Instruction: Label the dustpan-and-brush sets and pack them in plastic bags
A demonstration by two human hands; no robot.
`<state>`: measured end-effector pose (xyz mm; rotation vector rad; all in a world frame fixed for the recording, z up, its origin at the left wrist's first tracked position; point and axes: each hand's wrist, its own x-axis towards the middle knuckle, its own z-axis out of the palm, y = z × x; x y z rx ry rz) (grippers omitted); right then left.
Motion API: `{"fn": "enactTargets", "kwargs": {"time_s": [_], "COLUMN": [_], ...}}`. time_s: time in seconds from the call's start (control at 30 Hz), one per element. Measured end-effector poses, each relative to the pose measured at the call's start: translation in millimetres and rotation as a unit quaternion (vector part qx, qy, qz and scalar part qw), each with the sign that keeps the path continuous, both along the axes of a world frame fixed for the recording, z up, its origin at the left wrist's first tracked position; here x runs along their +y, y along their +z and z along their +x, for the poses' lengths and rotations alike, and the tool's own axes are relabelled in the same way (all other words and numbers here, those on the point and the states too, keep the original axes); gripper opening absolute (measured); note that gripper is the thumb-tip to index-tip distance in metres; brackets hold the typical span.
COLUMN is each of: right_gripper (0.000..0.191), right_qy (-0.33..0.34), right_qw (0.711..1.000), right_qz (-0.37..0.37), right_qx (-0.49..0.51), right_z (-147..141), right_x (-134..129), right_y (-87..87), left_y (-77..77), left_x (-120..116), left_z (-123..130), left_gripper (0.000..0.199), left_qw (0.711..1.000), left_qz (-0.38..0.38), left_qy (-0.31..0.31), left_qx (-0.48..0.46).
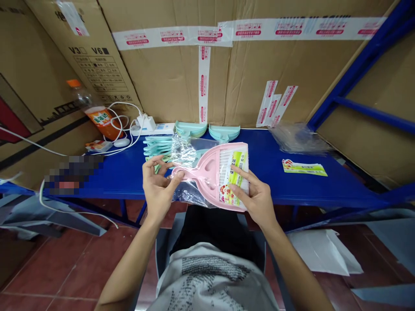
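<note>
A pink dustpan (209,172) with a white-bristled brush (225,162) lies across both hands, over the table's front edge. A green and white label card (238,172) sits on the bristles, and clear plastic film wraps around the set. My left hand (159,183) pinches the handle end between thumb and fingers. My right hand (256,194) grips the wide end, its thumb and fingers on the label. Clear plastic (189,192) spreads under the handle.
Behind on the blue table (269,172) are light-blue brushes (157,147), two stacks of dustpans (191,128), (224,131), plastic bags (300,138) and label cards (304,168). A bottle (100,119), white cables and a power strip (162,129) stand left.
</note>
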<state>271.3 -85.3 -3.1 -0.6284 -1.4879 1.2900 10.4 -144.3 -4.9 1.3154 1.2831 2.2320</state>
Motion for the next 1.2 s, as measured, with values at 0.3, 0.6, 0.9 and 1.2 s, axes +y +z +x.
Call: {"fn": "enactTargets", "kwargs": {"time_s": [0.3,0.6,0.9,1.2], "right_gripper": [0.051,0.053,0.052,0.049], "right_qy": [0.003,0.018,0.068,0.059], "right_qw": [1.0,0.999,0.991,0.989], "right_qz": [0.002,0.008,0.011,-0.033], "right_qx": [-0.015,-0.04,-0.111,-0.131], "right_z": [1,9,23,29], "right_x": [0,0,6,13], "right_y": [-2.8,5.0,10.0,9.2], "left_y": [1.9,3.8,1.8,1.4], "left_x": [-10,-14,-11,-5], "left_z": [6,-10,-15,-2], "left_gripper": [0.084,0.062,0.056,0.062], "left_qw": [0.986,0.956,0.931,0.908], "left_qz": [-0.121,-0.214,-0.264,-0.273], "left_qy": [-0.111,-0.198,-0.25,-0.309], "left_qx": [-0.017,-0.035,-0.004,-0.065]}}
